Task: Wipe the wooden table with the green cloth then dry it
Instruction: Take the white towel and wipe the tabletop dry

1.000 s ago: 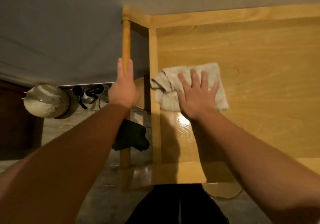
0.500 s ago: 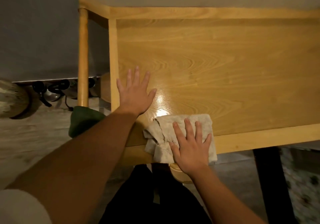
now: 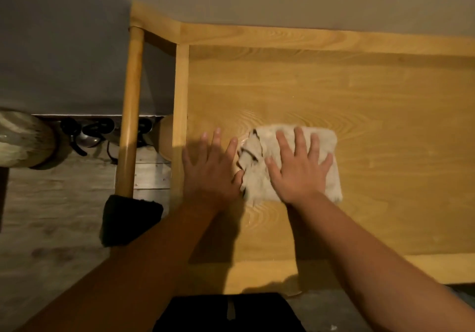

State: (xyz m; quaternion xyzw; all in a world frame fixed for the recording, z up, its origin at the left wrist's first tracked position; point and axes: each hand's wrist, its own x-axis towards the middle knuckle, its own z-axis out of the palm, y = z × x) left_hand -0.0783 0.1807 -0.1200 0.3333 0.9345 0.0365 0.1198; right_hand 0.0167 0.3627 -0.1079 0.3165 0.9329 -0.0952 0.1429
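The wooden table point(image 3: 372, 100) fills the right half of the view. A folded beige cloth point(image 3: 259, 180) lies flat on its left part. My right hand point(image 3: 299, 167) presses flat on this cloth with the fingers spread. My left hand point(image 3: 212, 167) rests flat on the bare tabletop just left of the cloth, fingers apart, its thumb touching the cloth's edge. A dark green cloth point(image 3: 128, 218) hangs off the table's left side, at the foot of a round wooden rail point(image 3: 131, 110).
A grey wall point(image 3: 64, 49) runs behind the table. On the floor at the left stand a pale round pot point(image 3: 20, 141) and some dark metal utensils point(image 3: 87, 134). My dark trousers point(image 3: 226, 313) show below the table's front edge.
My right hand slid the beige cloth from the table's front edge back up toward the middle. My left hand stays flat on the tabletop beside it. The view shifted.
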